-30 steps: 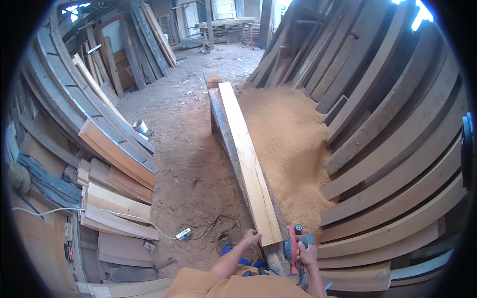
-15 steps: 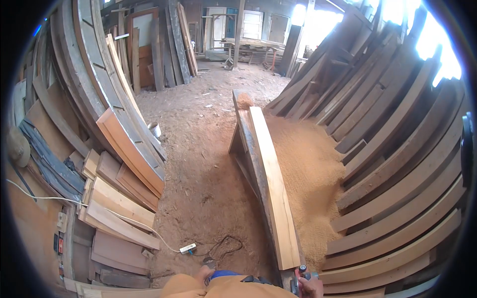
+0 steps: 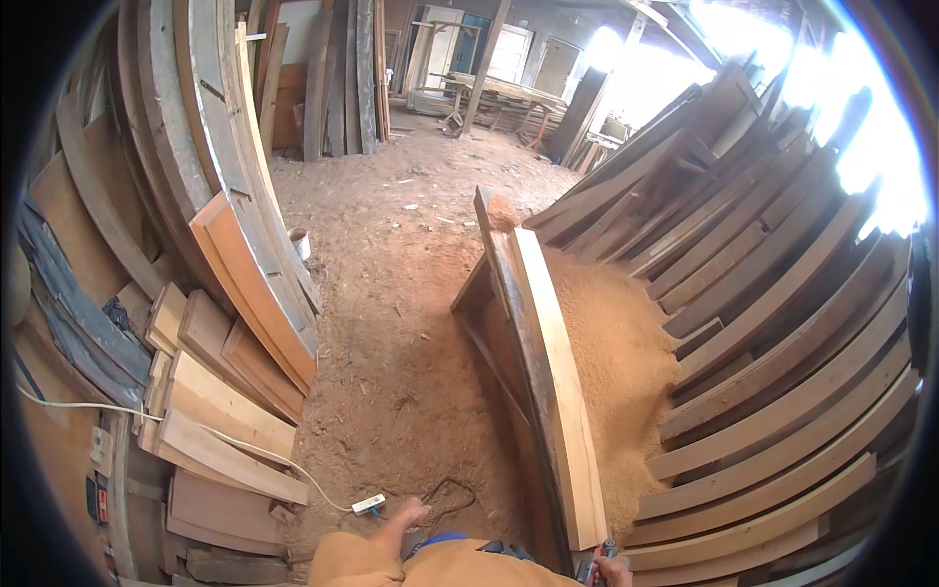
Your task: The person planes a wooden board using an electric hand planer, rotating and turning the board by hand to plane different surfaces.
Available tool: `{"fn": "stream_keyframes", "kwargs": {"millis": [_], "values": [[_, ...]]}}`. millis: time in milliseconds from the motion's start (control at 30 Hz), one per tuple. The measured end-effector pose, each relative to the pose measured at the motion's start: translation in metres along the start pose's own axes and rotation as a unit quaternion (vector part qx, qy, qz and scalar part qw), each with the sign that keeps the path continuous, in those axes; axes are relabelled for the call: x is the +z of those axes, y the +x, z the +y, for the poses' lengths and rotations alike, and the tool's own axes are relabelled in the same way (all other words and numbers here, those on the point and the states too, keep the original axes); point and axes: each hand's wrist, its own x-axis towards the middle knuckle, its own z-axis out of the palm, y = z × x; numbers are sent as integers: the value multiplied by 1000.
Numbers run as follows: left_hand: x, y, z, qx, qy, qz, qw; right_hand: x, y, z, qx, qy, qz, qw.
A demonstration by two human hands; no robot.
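A pale wooden plank (image 3: 559, 391) lies lengthwise on a narrow dark bench (image 3: 518, 323). At the plank's near end my right hand (image 3: 614, 571) is closed on an electric planer (image 3: 590, 567), which the lower edge of the picture partly cuts off. My left hand (image 3: 413, 513) stretches forward, low over the floor left of the bench, its fingers curled. A dark power cord (image 3: 460, 485) meets this hand and appears gripped in it, though the fingers are small in view. Just left of it a white power strip (image 3: 369, 504) lies on the floor.
Boards (image 3: 773, 430) lean in rows along the right, beside a heap of shavings (image 3: 616, 362). On the left stand stacked planks (image 3: 225, 406) and a long moulded board (image 3: 259, 293). A white cable (image 3: 264, 448) runs to the strip. A post (image 3: 486, 68) stands farther back.
My left hand has moved forward, away from my body, beside the power strip. My right hand and the planer sit slightly lower in the picture. The view has tilted a little.
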Motion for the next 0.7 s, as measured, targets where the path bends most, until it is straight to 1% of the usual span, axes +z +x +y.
{"fn": "stream_keyframes", "kwargs": {"millis": [33,133,200,233,300,333,400,433,500,533,567,600,700], "values": [[-7,-4,12,8,-19,16,1000,4,-1,-1,-6,8,1,1000],[-5,30,15,51,-75,21,996,11,-3,1,-35,35,6,999],[-7,40,8,67,-50,18,996,13,0,7,-78,38,16,996],[-11,42,6,75,-37,18,996,15,3,10,-132,11,29,991],[-17,34,-5,11,-40,-10,999,19,13,22,-236,-41,57,969],[-22,24,-10,-20,-40,-24,999,17,22,35,-212,-36,38,976],[-32,12,-29,-48,-7,-47,998,8,40,66,-161,-25,0,987],[-36,11,-42,-62,10,-58,996,9,39,67,-143,-75,-7,987],[-27,20,-83,-77,50,-23,996,19,25,36,-106,-172,-21,979],[-23,23,-99,-84,72,-5,994,16,26,45,-40,-69,-33,996],[-23,21,-110,-92,66,-7,994,13,30,57,26,36,-45,998],[-23,16,-121,-100,61,-9,993,10,38,69,92,141,-57,984],[-22,14,-138,-120,49,-20,991,13,61,89,199,62,6,978]]}}
